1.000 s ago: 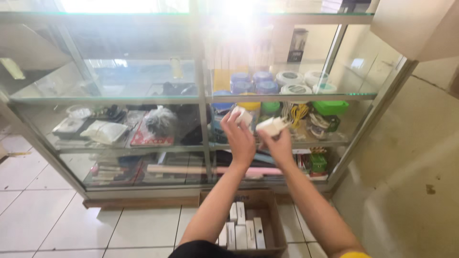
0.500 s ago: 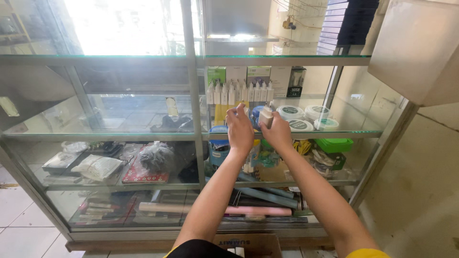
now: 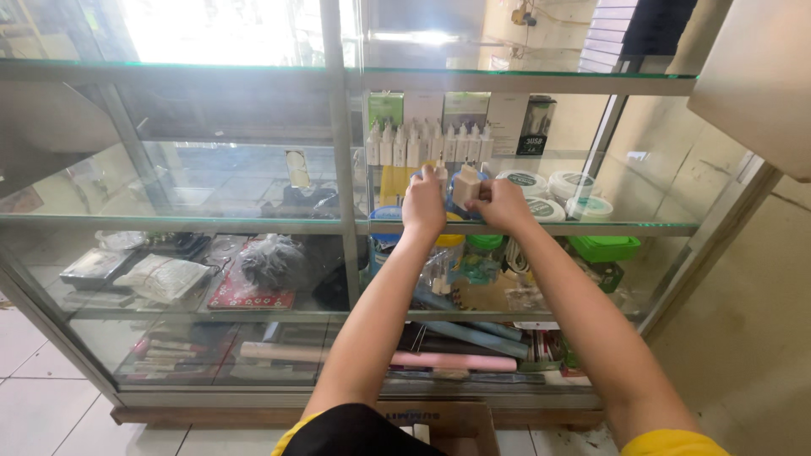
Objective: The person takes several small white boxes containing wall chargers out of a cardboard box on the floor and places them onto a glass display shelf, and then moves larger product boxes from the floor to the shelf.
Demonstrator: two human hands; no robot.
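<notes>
Both hands have moved deeper onto the glass shelf [image 3: 253,224]. Right hand [image 3: 500,205] grips a white charger [image 3: 465,183]; left hand [image 3: 424,205] pinches another [image 3: 440,171].

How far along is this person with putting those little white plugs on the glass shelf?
Done: a row of white chargers already stands at the back of the upper glass shelf. In hand: the right hand holds a white charger over that shelf, and the left hand grips another. Left: both need setting down; the rest is hidden.
</notes>
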